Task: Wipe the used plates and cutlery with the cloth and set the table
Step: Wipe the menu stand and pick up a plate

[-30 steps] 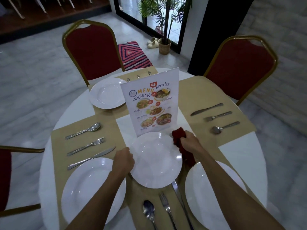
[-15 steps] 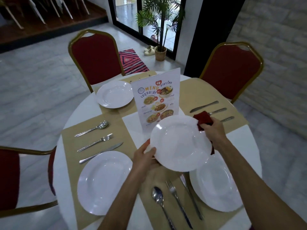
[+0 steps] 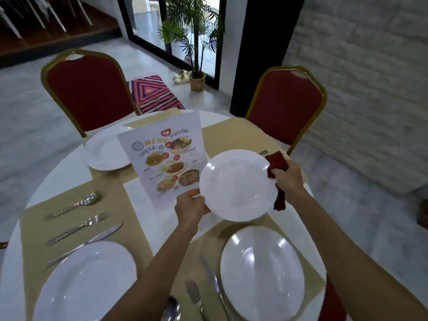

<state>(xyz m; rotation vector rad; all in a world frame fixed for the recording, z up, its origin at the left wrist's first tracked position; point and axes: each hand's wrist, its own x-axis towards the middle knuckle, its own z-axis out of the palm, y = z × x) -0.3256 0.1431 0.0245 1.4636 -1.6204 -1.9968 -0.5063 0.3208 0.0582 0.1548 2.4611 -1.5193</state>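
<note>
Plate [image 3: 236, 185] hangs gripped between left hand [image 3: 191, 208] and right hand [image 3: 288, 177], whose fingers clutch the cloth [image 3: 276, 162]; three plates sit placed, one setting left.

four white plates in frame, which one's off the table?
The plate beside the menu card, held up by both hands; the other three rest on placemats.

Dim room; daylight comes through the glass door [image 3: 176, 35] beyond the palm [image 3: 194, 31]. Soft glints streak the near plates [image 3: 261, 272]. Motion blur throughout, edges bowed.
</note>
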